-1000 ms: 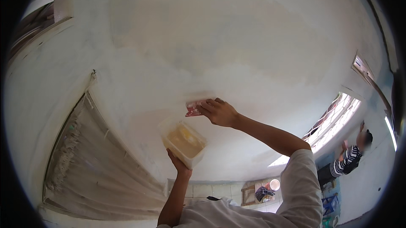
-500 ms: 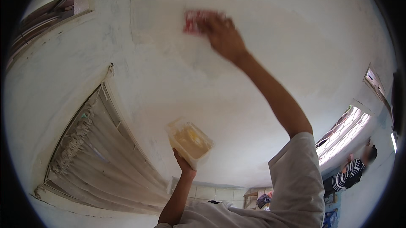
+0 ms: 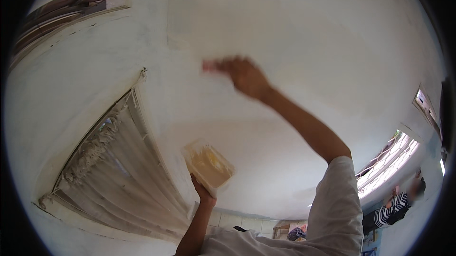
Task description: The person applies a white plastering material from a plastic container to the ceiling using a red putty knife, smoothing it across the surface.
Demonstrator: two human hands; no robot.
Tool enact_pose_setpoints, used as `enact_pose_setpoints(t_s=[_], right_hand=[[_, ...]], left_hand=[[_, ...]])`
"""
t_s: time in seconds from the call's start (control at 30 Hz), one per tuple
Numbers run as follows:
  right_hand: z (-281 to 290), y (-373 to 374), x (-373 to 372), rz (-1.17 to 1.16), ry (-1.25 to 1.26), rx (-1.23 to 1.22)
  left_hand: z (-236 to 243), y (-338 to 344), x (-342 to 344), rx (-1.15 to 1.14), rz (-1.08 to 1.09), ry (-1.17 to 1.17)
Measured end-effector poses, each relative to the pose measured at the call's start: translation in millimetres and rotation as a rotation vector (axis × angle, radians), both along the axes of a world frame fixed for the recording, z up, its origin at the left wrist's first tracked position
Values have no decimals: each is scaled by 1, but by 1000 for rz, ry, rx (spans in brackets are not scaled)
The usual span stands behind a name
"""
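My left hand [image 3: 204,191] grips a translucent rectangular plastic tub [image 3: 224,180] from below and the side. Its open top is tilted into view, and pale yellow-beige paste [image 3: 209,160] coats the inside. Raised in front of the pale wall, my right hand [image 3: 247,76] is closed on a small flat red scraper [image 3: 209,66]; motion blurs both. Whether the scraper touches the wall I cannot tell. Above this hand, a beige smeared patch [image 3: 204,18] with a straight left edge covers part of the wall [image 3: 266,156].
On the left, a gathered cloth curtain [image 3: 118,175] hangs over an opening, below a framed vent opening [image 3: 71,6]. A grilled window [image 3: 387,163] lets in light at the right. Beyond it stands a person in a striped top [image 3: 392,208]. Shelving with bundled items [image 3: 297,233] is low at the back.
My right hand has moved down with the scraper, which now appears narrower, more edge-on. The tub has tilted slightly in my left hand. The whole view has shifted a little.
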State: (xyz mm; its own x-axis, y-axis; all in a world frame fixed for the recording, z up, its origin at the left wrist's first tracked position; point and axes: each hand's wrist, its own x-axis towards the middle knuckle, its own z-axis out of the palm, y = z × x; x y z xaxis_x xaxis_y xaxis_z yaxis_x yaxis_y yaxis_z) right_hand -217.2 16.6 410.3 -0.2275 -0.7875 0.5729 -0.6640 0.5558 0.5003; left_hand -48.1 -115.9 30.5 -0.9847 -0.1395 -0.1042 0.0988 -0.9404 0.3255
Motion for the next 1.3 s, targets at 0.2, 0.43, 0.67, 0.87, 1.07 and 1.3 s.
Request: enact_pose_setpoints(t_s=[0.2,0.43,0.67,0.87,1.07,1.3], right_hand=[[150,-22,-16,6,448,-263],[-84,7,-67,-109,362,168],[-148,-6,10,-40,-243,343],[62,-34,-17,52,180,-125],[138,-31,-45,-15,503,-145],[-121,-3,-46,55,222,368]], left_hand=[[9,0,-4,11,1,21],[-12,-12,-6,50,-38,17],[-19,-19,-12,9,-47,-9],[-9,-11,-40,41,-43,33],[2,5,-70,42,13,71],[-21,-16,-44,17,17,51]])
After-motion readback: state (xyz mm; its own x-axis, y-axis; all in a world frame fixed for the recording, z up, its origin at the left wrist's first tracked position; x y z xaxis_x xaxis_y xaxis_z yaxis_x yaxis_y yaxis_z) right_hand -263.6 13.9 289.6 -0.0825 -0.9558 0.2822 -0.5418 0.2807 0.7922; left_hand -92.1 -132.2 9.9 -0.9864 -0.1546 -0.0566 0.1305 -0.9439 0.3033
